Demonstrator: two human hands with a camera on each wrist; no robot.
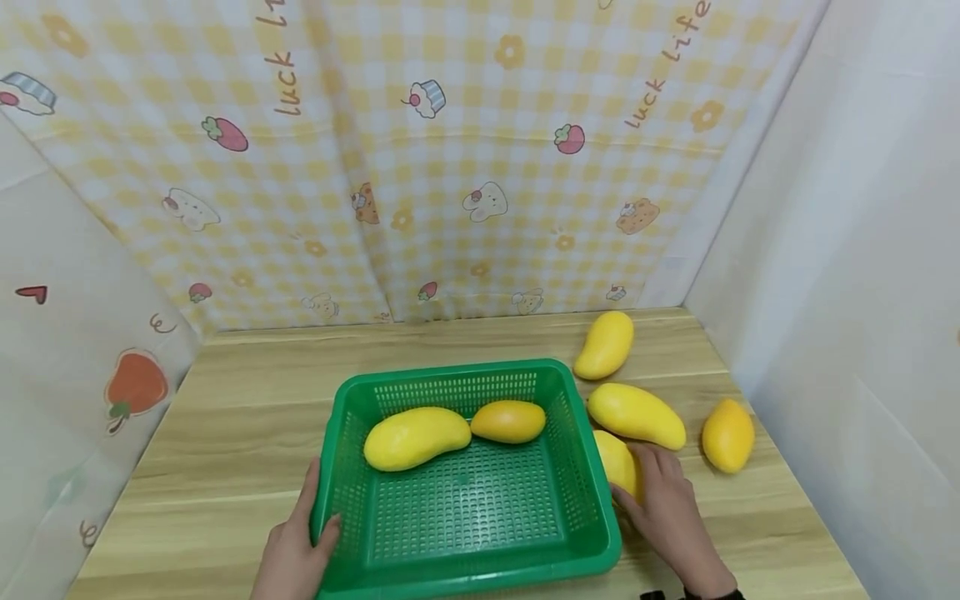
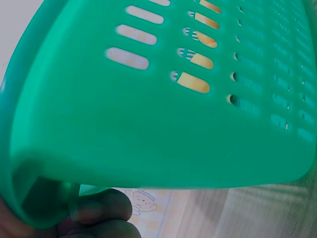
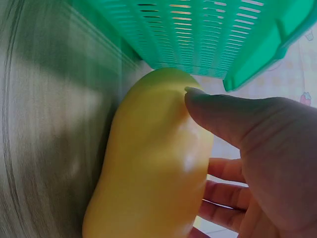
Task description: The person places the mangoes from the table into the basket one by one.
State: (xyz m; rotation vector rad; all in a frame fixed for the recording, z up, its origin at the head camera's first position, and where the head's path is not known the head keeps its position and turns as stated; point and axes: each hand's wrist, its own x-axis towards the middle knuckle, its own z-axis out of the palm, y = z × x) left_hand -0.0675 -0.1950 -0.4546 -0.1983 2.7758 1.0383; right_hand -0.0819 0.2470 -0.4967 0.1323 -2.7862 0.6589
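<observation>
My left hand grips the left rim of a green plastic basket, thumb over the edge. In the left wrist view the slotted basket wall fills most of the picture, with dark fingertips below the rim. Beside the basket's right wall, my right hand holds a yellow mango lying on the table. The right wrist view shows the thumb on one side of this mango and the fingers around the other. Inside the basket lie a large yellow mango and a smaller orange-yellow one.
Right of the basket, a long yellow mango lies just beyond my right hand. Another mango is farther back, and an orange one sits near the right edge of the wooden table. A checked cloth hangs behind.
</observation>
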